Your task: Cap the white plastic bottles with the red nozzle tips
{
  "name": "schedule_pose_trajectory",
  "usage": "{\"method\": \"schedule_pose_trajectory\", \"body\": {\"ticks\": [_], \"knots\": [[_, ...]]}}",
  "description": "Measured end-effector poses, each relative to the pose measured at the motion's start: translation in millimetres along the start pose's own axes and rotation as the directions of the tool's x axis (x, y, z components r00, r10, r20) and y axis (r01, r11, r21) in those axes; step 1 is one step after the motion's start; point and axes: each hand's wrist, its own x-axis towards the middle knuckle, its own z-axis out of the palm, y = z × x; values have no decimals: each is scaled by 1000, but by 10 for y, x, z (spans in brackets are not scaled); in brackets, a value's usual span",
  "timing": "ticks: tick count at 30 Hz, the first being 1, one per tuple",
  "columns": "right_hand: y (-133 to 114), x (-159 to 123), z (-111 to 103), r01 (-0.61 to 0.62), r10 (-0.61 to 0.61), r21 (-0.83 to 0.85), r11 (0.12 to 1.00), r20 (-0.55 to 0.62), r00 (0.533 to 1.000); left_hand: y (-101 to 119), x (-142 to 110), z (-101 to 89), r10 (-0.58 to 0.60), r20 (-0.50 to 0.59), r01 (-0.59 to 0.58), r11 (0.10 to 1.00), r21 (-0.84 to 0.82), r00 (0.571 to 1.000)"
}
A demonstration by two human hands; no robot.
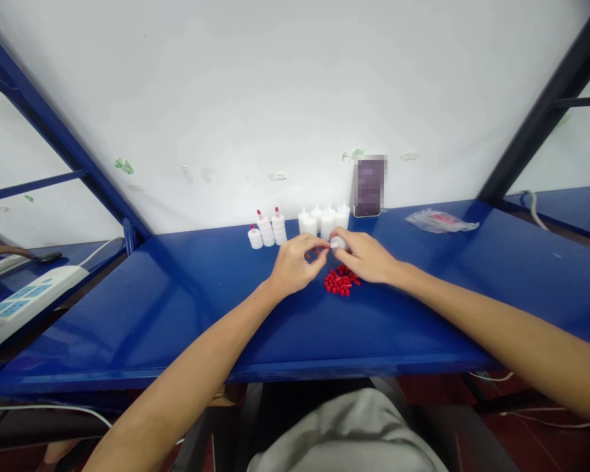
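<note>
My right hand [366, 255] grips a small white bottle [338, 243] lying sideways above the blue table [177, 308]. My left hand [297, 262] pinches at the bottle's tip, fingers closed on something too small to name, possibly a red cap. Just below the hands lies a pile of several red caps [341, 282]. Behind the hands stand three white bottles with red caps [267, 231] on the left and several uncapped white bottles [323, 221] on the right.
A dark phone [369, 186] leans against the white wall behind the bottles. A clear plastic bag [440, 221] lies at the back right. A power strip [27, 298] sits on the left shelf. Blue and black frame struts rise on both sides.
</note>
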Motion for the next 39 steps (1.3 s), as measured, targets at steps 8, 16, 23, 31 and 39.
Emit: {"method": "schedule_pose_trajectory", "body": {"ticks": [8, 16, 23, 31, 39], "knots": [[-25, -19, 2, 15, -23, 179, 984, 42, 999, 9, 2, -12, 8, 61, -4, 998, -55, 998], [-60, -15, 36, 95, -100, 281, 955, 5, 995, -7, -25, 10, -132, 199, 158, 980, -122, 971], [-36, -3, 60, 105, -111, 284, 953, 4, 994, -39, -51, 25, -108, 208, 142, 978, -155, 972], [66, 22, 43, -37, 50, 209, 977, -55, 997, -452, 64, -328, -279, -403, 294, 956, -26, 872], [107, 13, -8, -133, 151, 131, 982, -135, 979, -1164, -102, -875, -452, -506, 517, 856, -15, 735]]}}
